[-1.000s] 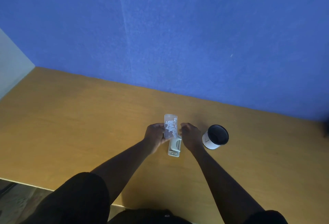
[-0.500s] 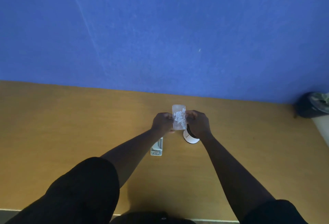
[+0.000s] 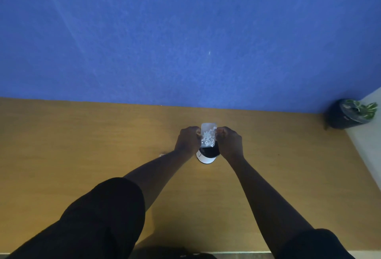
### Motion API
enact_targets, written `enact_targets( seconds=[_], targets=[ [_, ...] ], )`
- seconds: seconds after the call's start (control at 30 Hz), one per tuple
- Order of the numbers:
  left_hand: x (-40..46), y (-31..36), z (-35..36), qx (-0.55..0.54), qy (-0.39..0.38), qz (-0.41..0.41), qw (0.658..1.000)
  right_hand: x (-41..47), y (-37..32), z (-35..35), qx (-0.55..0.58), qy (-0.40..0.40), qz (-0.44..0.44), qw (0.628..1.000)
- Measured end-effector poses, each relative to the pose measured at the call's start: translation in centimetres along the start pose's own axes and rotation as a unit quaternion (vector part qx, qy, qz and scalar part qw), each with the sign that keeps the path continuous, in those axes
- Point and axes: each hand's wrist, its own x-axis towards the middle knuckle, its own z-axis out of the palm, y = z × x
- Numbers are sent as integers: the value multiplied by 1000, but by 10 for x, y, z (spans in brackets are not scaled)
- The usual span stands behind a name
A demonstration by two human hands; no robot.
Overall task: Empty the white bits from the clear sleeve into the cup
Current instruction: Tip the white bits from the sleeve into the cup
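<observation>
The clear sleeve (image 3: 208, 134) holds several white bits (image 3: 207, 137) gathered toward its near end. My left hand (image 3: 187, 141) grips its left side and my right hand (image 3: 229, 143) grips its right side. Both hold it directly over the cup (image 3: 206, 156), a white cup with a dark inside standing on the wooden table (image 3: 82, 145). The sleeve's near end hangs just above the cup's mouth. My hands hide part of the cup's rim.
A small white object (image 3: 162, 154) peeks out from behind my left forearm on the table. A dark bin (image 3: 348, 114) with green and white scraps sits at the far right by the blue wall (image 3: 185, 32). The table's right edge runs down the right side.
Both hands have carried the sleeve to the right, from above the small white object to over the cup. My view has swung right, bringing the bin into sight.
</observation>
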Motion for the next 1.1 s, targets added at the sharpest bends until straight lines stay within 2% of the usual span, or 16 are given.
enact_targets(
  seconds=[0.57,0.83,0.97,1.1],
  targets=[
    [-7,12,15,-19,22,5,1000,-9,19,-5,-20,16,-66,998],
    [-9,10,10,-18,29,46,998,-14,18,-11,-12,24,-104,994],
    [-10,8,12,-10,55,63,996,-18,19,-14,-14,57,-114,992],
    [-12,6,15,-13,64,71,995,-26,19,-14,-24,3,-171,985]
  ],
)
